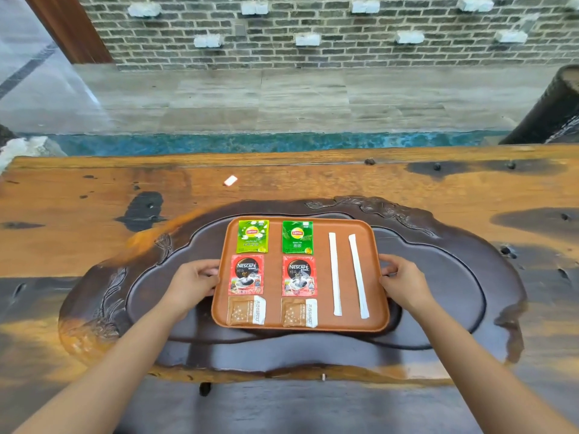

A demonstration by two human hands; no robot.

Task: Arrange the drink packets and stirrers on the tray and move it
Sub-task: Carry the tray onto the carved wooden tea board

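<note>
A brown rectangular tray (322, 322) sits over the dark carved tea board. On it lie two green Lipton packets (253, 235) (297, 237) in the far row, two red Nescafe packets (246, 275) (299, 276) in the middle row, and two brown sugar packets (246, 311) (299, 313) in the near row. Two white wrapped stirrers (334, 274) (358, 272) lie side by side on the tray's right part. My left hand (192, 281) grips the tray's left rim. My right hand (404, 281) grips its right rim.
The dark carved tea board (470, 292) rests on a wide orange-brown wooden table (78, 214). A small white scrap (230, 180) lies on the table beyond the board. Behind the table's far edge are a teal strip, stone paving and a brick wall. A dark cylinder (551, 111) stands at the far right.
</note>
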